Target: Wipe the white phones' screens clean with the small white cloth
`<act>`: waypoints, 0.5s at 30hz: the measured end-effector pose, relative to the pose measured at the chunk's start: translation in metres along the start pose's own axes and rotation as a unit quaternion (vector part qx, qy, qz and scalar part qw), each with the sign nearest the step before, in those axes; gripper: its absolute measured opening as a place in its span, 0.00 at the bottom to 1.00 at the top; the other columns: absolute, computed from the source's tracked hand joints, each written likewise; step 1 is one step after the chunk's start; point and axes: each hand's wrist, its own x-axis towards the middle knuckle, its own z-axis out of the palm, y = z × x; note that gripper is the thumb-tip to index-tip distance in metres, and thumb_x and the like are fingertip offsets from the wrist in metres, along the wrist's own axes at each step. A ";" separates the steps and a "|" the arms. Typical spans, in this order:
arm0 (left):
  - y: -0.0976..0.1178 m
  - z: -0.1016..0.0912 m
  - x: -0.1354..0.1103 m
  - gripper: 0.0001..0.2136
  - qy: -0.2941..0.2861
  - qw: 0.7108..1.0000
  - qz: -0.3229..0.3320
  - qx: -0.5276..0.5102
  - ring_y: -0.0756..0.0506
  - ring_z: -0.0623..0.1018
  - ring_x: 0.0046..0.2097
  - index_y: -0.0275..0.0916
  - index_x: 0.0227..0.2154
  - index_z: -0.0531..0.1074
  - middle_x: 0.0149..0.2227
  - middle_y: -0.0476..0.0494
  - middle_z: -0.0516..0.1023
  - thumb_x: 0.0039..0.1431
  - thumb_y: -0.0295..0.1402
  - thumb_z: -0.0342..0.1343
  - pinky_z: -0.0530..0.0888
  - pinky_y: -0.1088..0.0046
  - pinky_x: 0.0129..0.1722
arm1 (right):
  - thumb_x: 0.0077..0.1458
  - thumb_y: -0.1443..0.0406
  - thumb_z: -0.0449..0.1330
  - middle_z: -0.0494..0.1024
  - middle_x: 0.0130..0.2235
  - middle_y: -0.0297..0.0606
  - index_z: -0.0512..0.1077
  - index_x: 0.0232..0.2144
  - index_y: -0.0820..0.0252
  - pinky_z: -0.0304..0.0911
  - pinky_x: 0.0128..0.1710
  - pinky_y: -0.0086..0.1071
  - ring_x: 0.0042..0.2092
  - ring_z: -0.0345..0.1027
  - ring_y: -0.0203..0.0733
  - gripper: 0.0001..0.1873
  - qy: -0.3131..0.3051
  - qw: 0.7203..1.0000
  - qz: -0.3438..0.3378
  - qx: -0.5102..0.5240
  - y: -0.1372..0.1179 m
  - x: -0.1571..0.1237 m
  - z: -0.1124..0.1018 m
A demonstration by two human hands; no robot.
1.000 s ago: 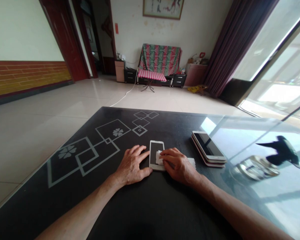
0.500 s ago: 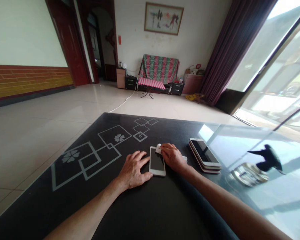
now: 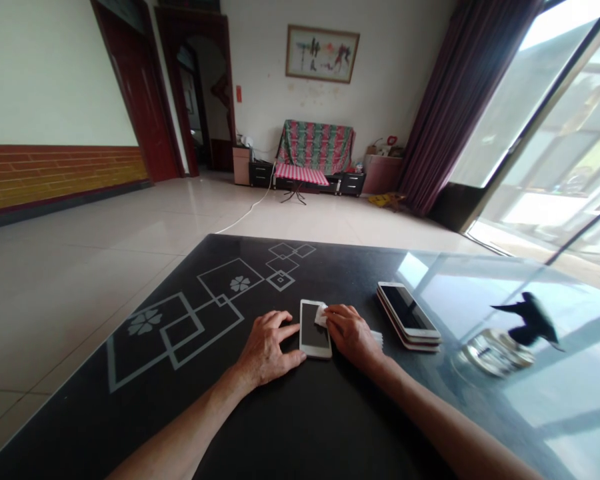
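Note:
A white phone with a dark screen lies flat on the black glass table. My left hand rests beside its left edge, fingers spread, thumb and forefinger bracing the phone. My right hand presses a small white cloth against the phone's upper right part, fingers closed over it. More of the cloth shows behind the hand at its right.
A stack of phones lies to the right of my hands. A glass ashtray stands farther right. The table's far edge is ahead; beyond it are tiled floor, a covered sofa and a window wall on the right.
My right hand with the cloth slid from the middle of the screen up to the phone's top right corner and has stayed near there. The left hand kept its place.

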 end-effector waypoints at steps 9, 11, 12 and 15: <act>0.005 -0.005 -0.001 0.21 0.020 0.999 -0.011 -0.022 0.41 0.70 0.45 0.48 0.46 0.76 0.40 0.44 0.71 0.45 0.43 0.62 0.68 0.61 0.49 | 0.57 0.73 0.53 0.77 0.39 0.41 0.76 0.35 0.59 0.64 0.46 0.37 0.42 0.68 0.42 0.12 -0.012 0.999 -0.037 0.004 -0.006 0.035 0.021; 0.006 -0.005 -0.001 0.21 0.019 1.000 -0.012 -0.020 0.41 0.70 0.44 0.48 0.46 0.76 0.39 0.44 0.71 0.45 0.43 0.63 0.69 0.61 0.48 | 0.56 0.73 0.54 0.77 0.38 0.40 0.76 0.33 0.60 0.64 0.46 0.36 0.41 0.69 0.41 0.11 -0.023 0.998 -0.052 0.008 -0.010 0.041 0.025; 0.006 -0.005 -0.001 0.21 0.019 1.000 -0.012 -0.018 0.41 0.70 0.44 0.48 0.45 0.77 0.39 0.44 0.71 0.45 0.43 0.63 0.69 0.61 0.48 | 0.56 0.73 0.54 0.77 0.38 0.40 0.76 0.32 0.60 0.64 0.46 0.36 0.40 0.69 0.40 0.11 -0.027 0.998 -0.059 0.011 -0.011 0.044 0.028; 0.006 -0.004 -0.001 0.20 0.022 1.000 -0.012 -0.016 0.41 0.69 0.43 0.47 0.44 0.77 0.38 0.43 0.72 0.44 0.42 0.64 0.69 0.61 0.47 | 0.56 0.73 0.54 0.77 0.38 0.40 0.77 0.32 0.60 0.63 0.46 0.35 0.40 0.69 0.40 0.11 -0.030 0.997 -0.068 0.015 -0.015 0.051 0.033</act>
